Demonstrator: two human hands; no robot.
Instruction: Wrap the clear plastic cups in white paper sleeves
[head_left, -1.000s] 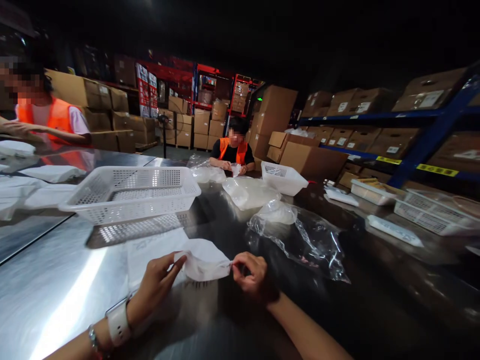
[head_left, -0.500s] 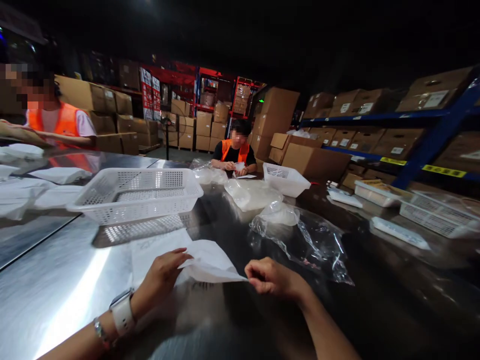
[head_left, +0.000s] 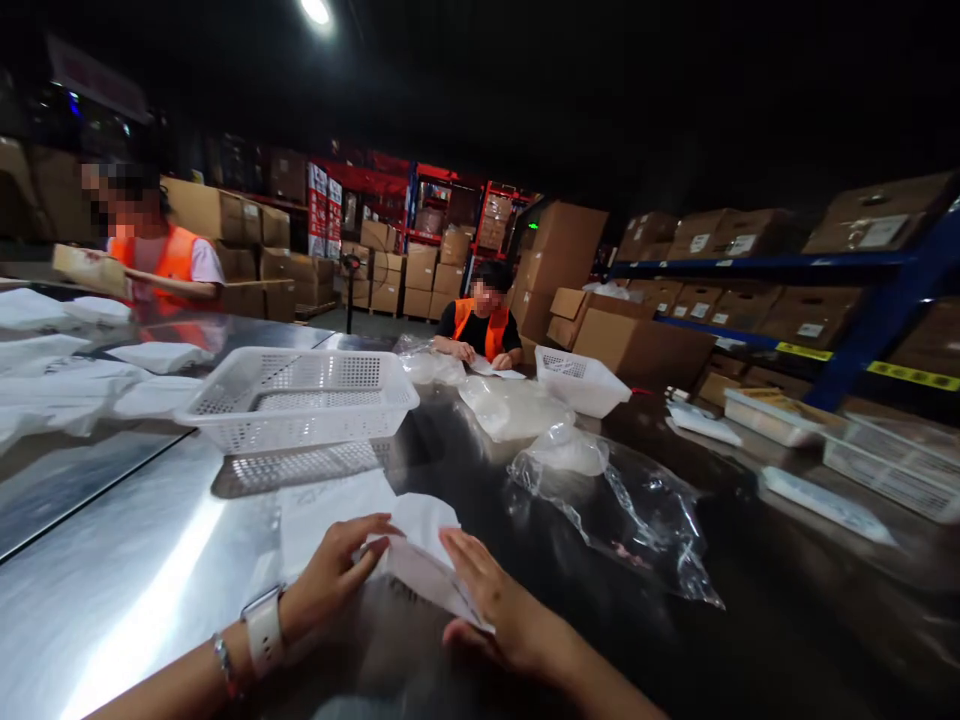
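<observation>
While both hands lie flat on the white packet [head_left: 420, 560], fingers spread, left hand [head_left: 334, 575] and right hand [head_left: 495, 605] look mid-fold on the bench [head_left: 127, 590]; pressing the crease seems next.

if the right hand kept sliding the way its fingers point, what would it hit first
The right hand lies flat on the white packet, fingers pointing up and left across the steel table. Going straight on, it would likely meet the left hand fingers on the packet first; beyond that, the white basket, though depth is unclear.
</observation>
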